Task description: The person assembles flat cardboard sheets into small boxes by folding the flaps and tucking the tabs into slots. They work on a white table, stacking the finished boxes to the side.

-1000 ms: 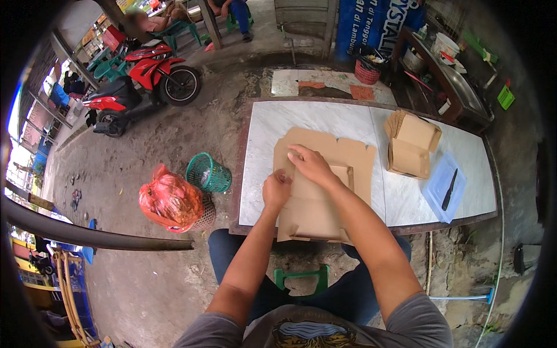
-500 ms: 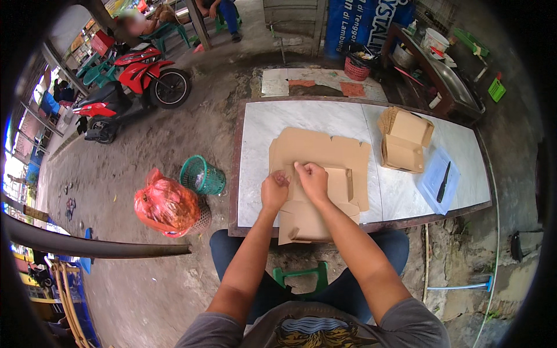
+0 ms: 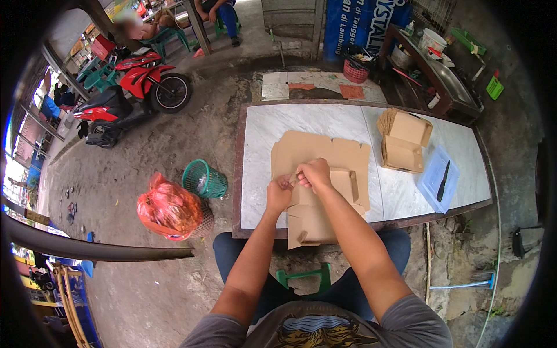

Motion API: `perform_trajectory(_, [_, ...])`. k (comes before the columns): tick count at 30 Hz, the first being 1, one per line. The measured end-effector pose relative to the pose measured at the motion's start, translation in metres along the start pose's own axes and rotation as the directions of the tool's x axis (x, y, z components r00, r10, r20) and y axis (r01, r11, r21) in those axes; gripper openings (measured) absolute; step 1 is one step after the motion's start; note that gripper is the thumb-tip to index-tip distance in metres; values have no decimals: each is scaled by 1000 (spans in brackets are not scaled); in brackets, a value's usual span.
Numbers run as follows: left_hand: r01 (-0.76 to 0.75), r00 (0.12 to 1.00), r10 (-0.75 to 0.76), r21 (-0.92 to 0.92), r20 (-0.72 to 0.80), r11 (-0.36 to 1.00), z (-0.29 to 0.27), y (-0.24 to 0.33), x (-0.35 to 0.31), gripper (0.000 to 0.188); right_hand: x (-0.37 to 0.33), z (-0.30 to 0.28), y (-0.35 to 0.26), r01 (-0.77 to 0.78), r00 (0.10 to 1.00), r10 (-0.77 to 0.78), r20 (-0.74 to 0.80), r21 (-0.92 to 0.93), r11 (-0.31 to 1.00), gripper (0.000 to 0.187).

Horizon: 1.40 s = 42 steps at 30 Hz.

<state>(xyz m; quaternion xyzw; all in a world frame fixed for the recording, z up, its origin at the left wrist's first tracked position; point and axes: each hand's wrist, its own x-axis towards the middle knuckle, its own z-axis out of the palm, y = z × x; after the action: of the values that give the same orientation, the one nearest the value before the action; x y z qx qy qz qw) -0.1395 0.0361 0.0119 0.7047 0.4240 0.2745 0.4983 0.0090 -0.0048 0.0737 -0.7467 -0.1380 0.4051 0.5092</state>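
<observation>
A brown cardboard box (image 3: 316,214), partly folded up, lies before me on top of flat cardboard sheets (image 3: 301,145). At its left corner, my left hand (image 3: 279,194) pinches a flap with closed fingers. Close beside it on the right, my right hand (image 3: 314,174) has its fingers curled round the same corner, its knuckles covering part of the fold. The box's right wall stands up, while its near half reaches over the table's front edge. Just what lies between the fingertips is partly hidden.
On the white marbled table (image 3: 261,124), folded boxes (image 3: 403,153) stand stacked at the right. Nearby, a black-handled knife (image 3: 444,182) rests on blue plastic (image 3: 429,188). A green basket (image 3: 206,180) and a red bag (image 3: 168,209) stand on the floor left. Farther off is a red motorbike (image 3: 136,81).
My right hand has turned and curled inward over the box's left corner. The left hand and the box have shifted slightly to the right.
</observation>
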Motion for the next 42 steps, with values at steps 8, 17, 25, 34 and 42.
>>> perform_trajectory(8, [-7, 995, 26, -185, 99, 983, 11, -18, 3, 21, 14, -29, -5, -64, 991, 69, 114, -44, 997, 12])
perform_trajectory(17, [186, 977, -141, -313, 159, 931, 8, 4, 3, 24, 10, -49, 35, 351, 917, -268, 297, -276, 895, 13])
perform_trajectory(25, [156, 986, -126, -325, 110, 933, 20, -10, 5, 29, 1, -41, 61, 358, 919, -323, 224, -137, 924, 16])
perform_trajectory(34, [338, 933, -206, -520, 295, 785, 16, 12, -5, 34, -6, -32, 55, 302, 943, -271, 193, -153, 941, 17])
perform_trajectory(42, [200, 977, -126, -534, 171, 822, 27, -6, -4, 29, -2, -38, 57, 142, 950, -151, 274, 51, 989, 15])
